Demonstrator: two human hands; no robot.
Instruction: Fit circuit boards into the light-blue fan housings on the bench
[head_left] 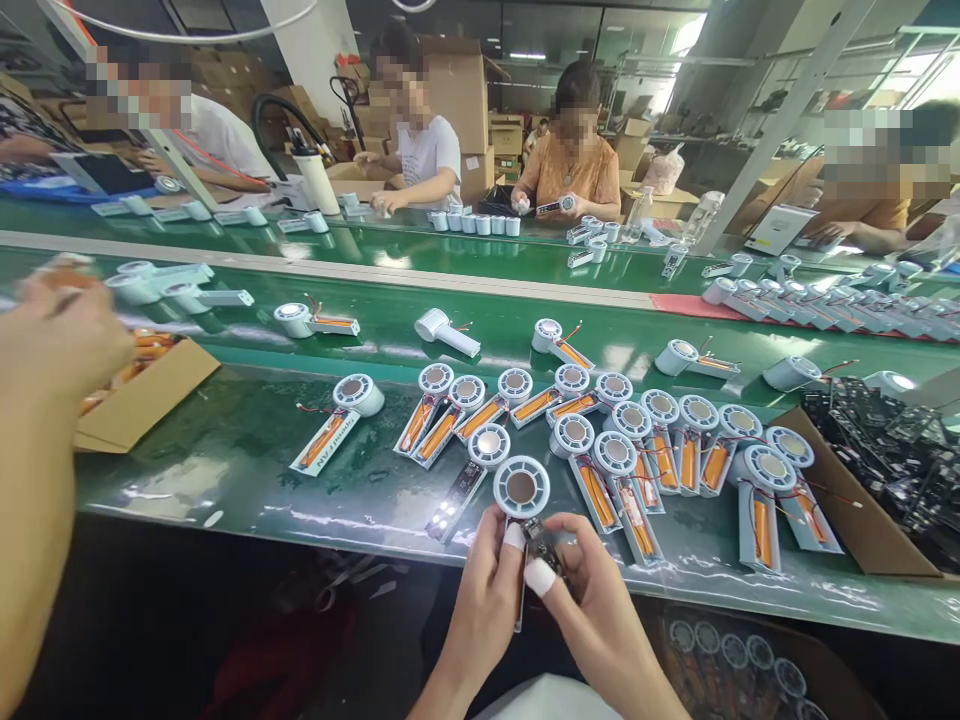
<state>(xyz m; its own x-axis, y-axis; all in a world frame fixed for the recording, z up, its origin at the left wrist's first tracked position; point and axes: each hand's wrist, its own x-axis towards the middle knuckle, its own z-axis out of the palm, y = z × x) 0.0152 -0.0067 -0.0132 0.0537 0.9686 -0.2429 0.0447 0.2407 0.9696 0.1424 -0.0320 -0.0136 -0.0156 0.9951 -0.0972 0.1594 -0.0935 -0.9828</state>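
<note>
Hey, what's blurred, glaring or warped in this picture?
Head view: the co-worker's hand at far left is blurred, while the held fan looks fairly sharp; head view: white glare streaks the bench along its near edge; head view: the right-hand post leans outward, perhaps partly lens distortion.

Two hands, left hand (484, 575) and right hand (592, 575), with two white finger covers (539, 577), one held fan (521, 487) and one circuit board (541, 545). Fifteen more fans (574, 433) on the near worktop (247, 450) (fourteen with orange cells, one with a dark board). Six spaced fans (555, 340) beyond; two near cardboard boxes (150, 400); black boards (885, 460), too jumbled to count.
</note>
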